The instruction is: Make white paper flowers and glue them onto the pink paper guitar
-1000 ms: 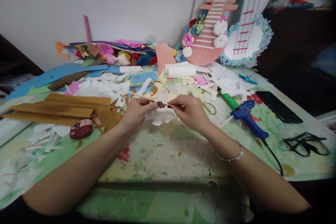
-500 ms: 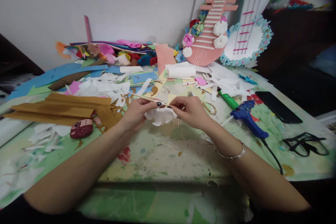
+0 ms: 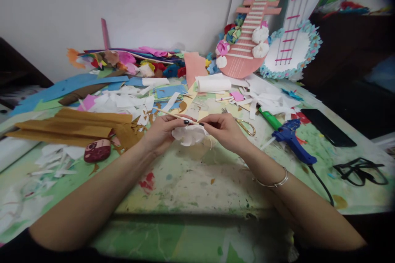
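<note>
My left hand and my right hand meet over the middle of the table, both pinched closed. Between them they hold a thin wooden stick that slants up to the left. A white paper flower hangs right under the fingertips, touching both hands. My right wrist wears a silver bangle.
Gold-handled scissors lie just right of my right hand. A blue glue gun, a green marker, a black phone and black glasses lie on the right. Folded brown paper, white scraps and coloured paper cover the left and back.
The white paper flower has turned a little and sits closer under my fingertips. Both hands stay in nearly the same place.
</note>
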### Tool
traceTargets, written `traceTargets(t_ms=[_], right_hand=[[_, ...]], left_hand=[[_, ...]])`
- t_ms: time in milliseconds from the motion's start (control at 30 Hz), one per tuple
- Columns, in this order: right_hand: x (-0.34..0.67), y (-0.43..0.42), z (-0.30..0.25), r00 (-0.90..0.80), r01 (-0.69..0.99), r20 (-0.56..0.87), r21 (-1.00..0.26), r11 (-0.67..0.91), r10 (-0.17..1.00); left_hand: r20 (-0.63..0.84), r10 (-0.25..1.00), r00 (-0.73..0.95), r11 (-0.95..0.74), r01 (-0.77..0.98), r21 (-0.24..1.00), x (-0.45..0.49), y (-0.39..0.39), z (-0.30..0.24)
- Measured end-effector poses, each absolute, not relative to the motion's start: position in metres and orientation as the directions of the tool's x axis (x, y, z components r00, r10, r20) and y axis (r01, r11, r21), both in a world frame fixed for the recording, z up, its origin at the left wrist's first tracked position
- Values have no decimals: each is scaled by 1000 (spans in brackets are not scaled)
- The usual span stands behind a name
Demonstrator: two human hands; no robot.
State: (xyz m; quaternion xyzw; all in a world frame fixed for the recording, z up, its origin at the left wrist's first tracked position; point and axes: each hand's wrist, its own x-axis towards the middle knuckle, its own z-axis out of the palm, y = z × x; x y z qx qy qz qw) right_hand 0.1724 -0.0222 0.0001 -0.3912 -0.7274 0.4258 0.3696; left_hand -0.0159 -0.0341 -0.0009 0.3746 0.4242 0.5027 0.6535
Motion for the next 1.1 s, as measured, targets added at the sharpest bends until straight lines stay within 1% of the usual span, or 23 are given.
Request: traceTargets(t_ms=[233,433,533,700,967,1100], right_hand=[[170,-23,-2,-417,311,264,-858,410,870],[170,-24,0,-418,337,316,-817,469,852],[169,-26,1,-412,377,337,-783,495,847],[166,-29,0,-451,423,419,-677,602,788],[166,-27,-5,-497,424,492,-581,695,715],[166,-28,-5,-507,420,549,-515,747,664]], left_hand=[[-242,968,72,251,-346,904,-19,-33,-3],[-230,968,98,249,-381,890,-19,-32,-3],[-223,973,62,228,-408,884,-15,-33,-3],[-219,976,13,207,-389,898,-14,-31,-5],[-229,973,41,228,-361,904,-18,-30,-5],[-204,976,72,216,-364,906,-18,-30,-5]])
